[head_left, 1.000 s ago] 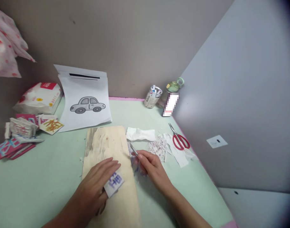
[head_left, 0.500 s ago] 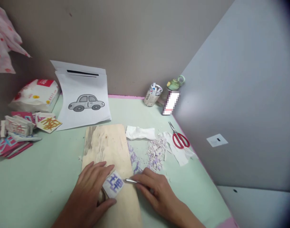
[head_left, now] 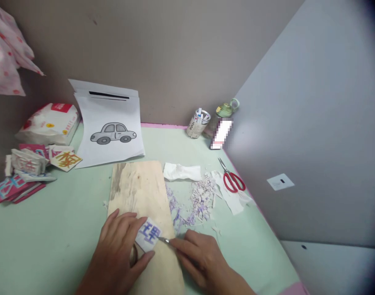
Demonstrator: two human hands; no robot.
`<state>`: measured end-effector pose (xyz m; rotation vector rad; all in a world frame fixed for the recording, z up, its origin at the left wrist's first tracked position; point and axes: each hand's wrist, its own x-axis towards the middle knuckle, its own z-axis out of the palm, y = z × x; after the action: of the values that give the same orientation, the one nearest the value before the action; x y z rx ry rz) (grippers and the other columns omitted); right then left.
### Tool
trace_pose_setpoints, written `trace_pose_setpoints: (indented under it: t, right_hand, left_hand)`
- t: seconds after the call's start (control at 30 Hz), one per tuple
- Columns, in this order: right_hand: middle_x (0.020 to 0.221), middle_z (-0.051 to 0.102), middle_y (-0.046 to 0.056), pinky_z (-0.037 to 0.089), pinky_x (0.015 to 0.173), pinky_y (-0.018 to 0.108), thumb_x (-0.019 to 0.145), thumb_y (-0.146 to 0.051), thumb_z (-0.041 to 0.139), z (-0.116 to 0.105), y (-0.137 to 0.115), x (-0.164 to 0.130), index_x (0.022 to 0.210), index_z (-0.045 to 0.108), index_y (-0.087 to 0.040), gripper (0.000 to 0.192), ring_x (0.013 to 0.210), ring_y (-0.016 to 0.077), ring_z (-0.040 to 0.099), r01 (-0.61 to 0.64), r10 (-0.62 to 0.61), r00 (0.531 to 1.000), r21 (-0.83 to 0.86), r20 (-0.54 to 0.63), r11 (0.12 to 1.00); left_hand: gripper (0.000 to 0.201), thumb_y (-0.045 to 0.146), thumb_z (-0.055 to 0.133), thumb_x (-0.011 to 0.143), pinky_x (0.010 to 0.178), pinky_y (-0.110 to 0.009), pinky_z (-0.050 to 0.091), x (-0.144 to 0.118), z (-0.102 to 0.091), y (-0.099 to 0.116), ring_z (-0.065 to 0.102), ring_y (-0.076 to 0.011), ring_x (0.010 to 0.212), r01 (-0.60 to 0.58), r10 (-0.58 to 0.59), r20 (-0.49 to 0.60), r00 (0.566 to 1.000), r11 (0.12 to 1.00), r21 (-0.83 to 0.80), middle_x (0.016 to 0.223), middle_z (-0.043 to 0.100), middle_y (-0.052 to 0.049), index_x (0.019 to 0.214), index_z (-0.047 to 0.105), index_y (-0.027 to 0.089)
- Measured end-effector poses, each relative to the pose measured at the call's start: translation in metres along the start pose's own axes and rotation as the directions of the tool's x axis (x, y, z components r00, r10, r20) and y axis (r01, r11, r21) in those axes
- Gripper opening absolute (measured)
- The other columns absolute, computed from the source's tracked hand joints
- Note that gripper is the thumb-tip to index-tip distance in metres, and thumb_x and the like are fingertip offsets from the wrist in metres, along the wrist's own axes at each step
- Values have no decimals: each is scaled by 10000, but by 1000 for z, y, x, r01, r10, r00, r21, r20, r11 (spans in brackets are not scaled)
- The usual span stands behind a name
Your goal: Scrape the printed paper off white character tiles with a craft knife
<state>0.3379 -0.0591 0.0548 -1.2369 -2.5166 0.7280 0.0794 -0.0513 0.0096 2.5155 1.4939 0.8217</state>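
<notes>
My left hand [head_left: 122, 248] grips a small white square card [head_left: 148, 235] with a purple character on it, fingers on its far side and thumb on the near side. The card is over a pale wooden board [head_left: 138, 184]. In my right hand [head_left: 202, 254] is a slim metal-tipped craft knife [head_left: 164, 240], held like a pen, with its point at the card's right edge. Most of the knife's handle is hidden by my fingers. White and purple shavings [head_left: 201, 200] lie on the table right of the board.
Red-handled scissors [head_left: 233, 181] and a crumpled white tissue [head_left: 181, 172] lie beyond the shavings. A can of pens [head_left: 198, 123] and a green bottle [head_left: 226, 109] stand at the back. A car drawing [head_left: 113, 133], stacked cards [head_left: 26, 166] and a tissue pack [head_left: 48, 123] are left.
The knife tip has come from just off the card's right corner onto its edge. My right hand has shifted slightly down and left. The left hand still grips the card.
</notes>
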Motion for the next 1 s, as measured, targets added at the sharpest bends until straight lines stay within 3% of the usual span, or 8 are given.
trace_pose_setpoints:
  t: [0.2, 0.47, 0.73, 1.0]
  right_hand:
    - [742, 537, 27, 316, 546, 290, 1025, -246, 394, 10, 0, 2, 1249, 600, -208, 306, 628, 172, 501, 87, -101, 988, -122, -117, 989]
    - [738, 537, 22, 296, 546, 287, 991, -188, 409, 8, 4, -4, 1235, 596, -219, 309, 622, 168, 477, 87, -110, 987, -183, -120, 979]
    - [767, 558, 25, 341, 569, 281, 989, -155, 419, -10, 4, -6, 1222, 610, -232, 311, 664, 167, 528, 35, -43, 994, -90, -97, 995]
    - [762, 560, 30, 355, 558, 287, 1009, -201, 416, 3, 4, 10, 1202, 623, -210, 284, 637, 167, 510, 50, -74, 981, -134, -181, 990]
  left_hand:
    - [515, 392, 696, 827, 1106, -536, 288, 0, 1, -1, 560, -291, 1105, 9, -9, -8, 1000, 1000, -25, 1103, 608, -80, 1259, 512, 182]
    - [515, 369, 694, 820, 1105, -540, 300, -1, 3, -1, 569, -295, 1102, 19, -19, -5, 1000, 999, -34, 1106, 616, -81, 1269, 503, 204]
    - [513, 320, 616, 865, 1169, -510, 223, -2, 0, -2, 548, -278, 1200, 32, -31, 29, 999, 999, -30, 1221, 631, -83, 1338, 460, 196]
    - [514, 257, 560, 876, 1190, -479, 196, -3, -2, -5, 525, -257, 1271, 13, -13, 56, 998, 1000, 4, 1276, 646, -58, 1372, 434, 214]
